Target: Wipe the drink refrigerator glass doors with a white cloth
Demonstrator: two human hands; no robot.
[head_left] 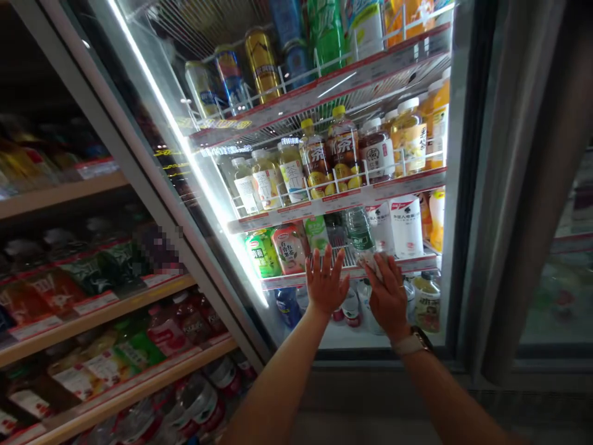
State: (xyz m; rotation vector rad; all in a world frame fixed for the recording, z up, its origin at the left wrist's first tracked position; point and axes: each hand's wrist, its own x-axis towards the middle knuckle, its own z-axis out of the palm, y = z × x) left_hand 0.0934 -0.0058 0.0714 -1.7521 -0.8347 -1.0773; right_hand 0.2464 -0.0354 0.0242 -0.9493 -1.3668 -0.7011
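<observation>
My left hand (327, 281) is raised flat with its fingers spread, at the red price strip (319, 272) of a lit drinks-fridge shelf, and it holds nothing. My right hand (388, 296) presses a crumpled white cloth (373, 264) near the base of a clear water bottle with a green label (360, 232). A wristwatch (413, 341) sits on my right wrist. Plastic drink bottles and cartons (264, 250) stand just behind my hands, and the cloth hides part of the water bottle.
Wire-railed fridge shelves (338, 198) hold bottled teas, juices and cans above my hands. A dark metal door frame (477, 185) stands to the right. Wooden shelves (92, 321) of bottled drinks with price labels fill the left side, beyond a glass-door edge (185, 185).
</observation>
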